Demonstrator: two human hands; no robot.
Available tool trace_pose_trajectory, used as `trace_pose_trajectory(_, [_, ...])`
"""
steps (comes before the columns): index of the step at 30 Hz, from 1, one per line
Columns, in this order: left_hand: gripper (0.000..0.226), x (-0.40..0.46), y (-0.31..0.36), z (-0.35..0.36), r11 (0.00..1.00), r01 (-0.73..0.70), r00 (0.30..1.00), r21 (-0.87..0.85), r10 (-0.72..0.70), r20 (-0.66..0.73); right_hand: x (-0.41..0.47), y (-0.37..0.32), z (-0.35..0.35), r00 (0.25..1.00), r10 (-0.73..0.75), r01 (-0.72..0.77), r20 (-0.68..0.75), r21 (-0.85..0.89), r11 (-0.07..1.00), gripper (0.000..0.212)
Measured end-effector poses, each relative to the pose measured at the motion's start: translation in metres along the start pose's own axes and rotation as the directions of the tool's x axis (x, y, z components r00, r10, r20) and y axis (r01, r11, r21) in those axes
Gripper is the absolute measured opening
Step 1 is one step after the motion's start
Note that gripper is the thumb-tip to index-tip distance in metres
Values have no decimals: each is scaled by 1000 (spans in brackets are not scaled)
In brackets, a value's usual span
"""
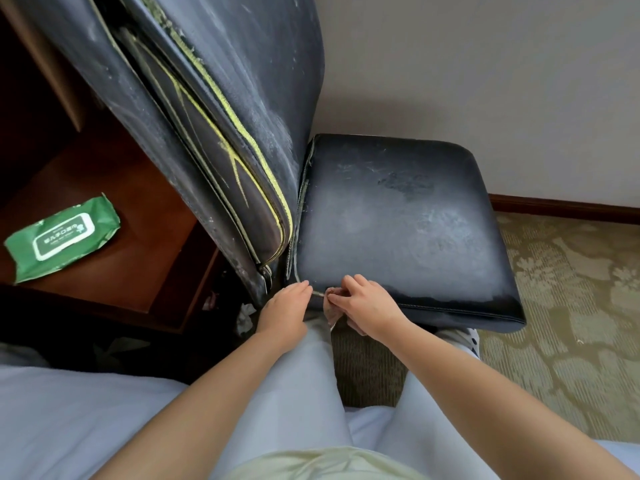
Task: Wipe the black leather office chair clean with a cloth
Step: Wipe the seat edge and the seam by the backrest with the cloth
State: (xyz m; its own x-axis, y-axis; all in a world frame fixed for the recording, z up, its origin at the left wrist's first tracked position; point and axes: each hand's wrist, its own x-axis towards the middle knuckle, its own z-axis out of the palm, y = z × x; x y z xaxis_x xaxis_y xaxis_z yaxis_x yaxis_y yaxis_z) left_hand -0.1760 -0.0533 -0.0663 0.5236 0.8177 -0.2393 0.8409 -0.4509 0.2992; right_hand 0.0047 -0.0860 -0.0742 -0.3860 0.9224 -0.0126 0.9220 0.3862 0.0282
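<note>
Both hands (323,304) pinch a seam of the scuffed, dusty chair (398,216).

Pale wall (485,81) with dark baseboard (568,207), floral patterned carpet (571,306), reddish wooden desk (145,237) at left
</note>
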Motion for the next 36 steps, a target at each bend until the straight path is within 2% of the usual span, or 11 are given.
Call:
trace_pose_trajectory(8, [62,-7,-1,-3,997,73,997,30,-72,-18,13,-9,-3,999,-17,17,41,-8,1000,55])
trace_pose_trajectory(14, [56,-10,1,-3,982,190,980,14,-190,64,13,-6,-7,997,-48,51,67,-40,998,49])
trace_pose_trajectory(20, [33,-8,2,-8,957,284,943,60,-290,165,28,-18,-8,992,-75,80,99,-51,995,52])
trace_pose_trajectory(24, [45,-3,-3,-7,963,265,946,41,-268,185,25,-7,-6,991,-54,59,119,-43,997,52])
trace_pose_trajectory(28, [53,-4,-4,-8,962,273,939,29,-273,211,27,-6,-12,969,-81,97,234,-57,994,46])
trace_pose_trajectory(34, [46,-5,-12,-14,963,269,933,24,-266,243,52,-27,-26,971,-76,81,227,-15,997,42])
trace_pose_trajectory(36, [50,-3,-13,-16,962,271,933,19,-267,243,50,-27,-29,975,-74,75,208,3,997,44])
